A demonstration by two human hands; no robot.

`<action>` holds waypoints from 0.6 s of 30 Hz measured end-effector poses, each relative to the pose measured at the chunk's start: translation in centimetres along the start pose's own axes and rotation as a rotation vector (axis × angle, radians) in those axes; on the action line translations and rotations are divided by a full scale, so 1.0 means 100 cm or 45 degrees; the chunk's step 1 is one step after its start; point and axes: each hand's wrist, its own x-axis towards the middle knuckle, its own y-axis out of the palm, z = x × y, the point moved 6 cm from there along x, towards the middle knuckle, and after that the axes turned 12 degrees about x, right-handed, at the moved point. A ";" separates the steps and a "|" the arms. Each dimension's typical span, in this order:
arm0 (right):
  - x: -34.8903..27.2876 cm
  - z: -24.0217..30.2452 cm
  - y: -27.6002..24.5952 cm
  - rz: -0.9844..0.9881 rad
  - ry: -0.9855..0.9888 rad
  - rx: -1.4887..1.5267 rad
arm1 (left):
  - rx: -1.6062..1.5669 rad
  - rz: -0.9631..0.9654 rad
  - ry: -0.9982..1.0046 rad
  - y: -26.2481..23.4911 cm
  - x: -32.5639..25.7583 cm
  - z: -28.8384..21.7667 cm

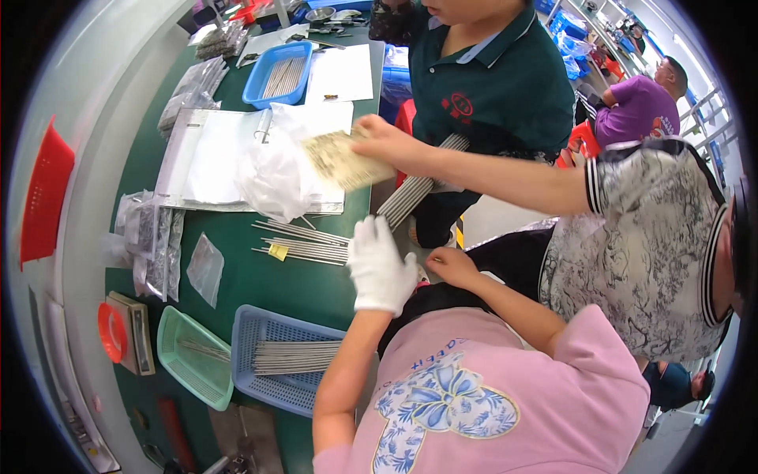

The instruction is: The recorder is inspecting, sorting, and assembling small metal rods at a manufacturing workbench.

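"Rods (304,246)?"
"Loose bunch on the green surface (253,286), yellow tag (278,251) on top. Right ends at the gloved left hand (380,265)."
"Its grip?"
"Wide: fingers straight, thumb apart. Touching rods or just above, can't tell."
"Right hand (453,267)?"
"Bare, near the left, fingers bent. Can't tell whether the grip holds anything."
"Across from me?"
"Another person's hand (388,148), holding a yellowish packet (341,160)."

Workshop, light-industrial; long green desk (254,282), 9 o'clock; metal rods (296,359) in blue basket (244,340), 7 o'clock; open ring binder (215,162), 10 o'clock; filled plastic bags (223,39), 11 o'clock; stacked blue bins (570,25), 1 o'clock.
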 end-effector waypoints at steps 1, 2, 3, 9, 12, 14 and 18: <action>0.000 -0.003 -0.004 0.019 -0.015 -0.005 | 0.056 0.064 0.023 0.007 0.014 -0.006; -0.001 -0.006 -0.007 -0.030 0.021 0.002 | 0.056 -0.054 -0.001 0.040 0.019 0.000; -0.003 -0.012 -0.009 -0.063 0.055 0.006 | 0.065 -0.169 -0.038 0.074 0.023 0.009; -0.017 -0.047 -0.040 -0.165 0.123 0.250 | 0.355 0.238 -0.089 0.098 0.085 -0.017; -0.017 -0.050 -0.051 -0.168 0.067 0.146 | 0.240 0.106 -0.127 0.107 0.088 -0.020; -0.013 -0.054 -0.055 -0.151 0.062 0.125 | 0.169 0.163 -0.171 0.112 0.089 -0.017; -0.005 -0.047 -0.049 -0.080 0.067 0.122 | 0.034 0.299 -0.262 0.111 0.078 0.001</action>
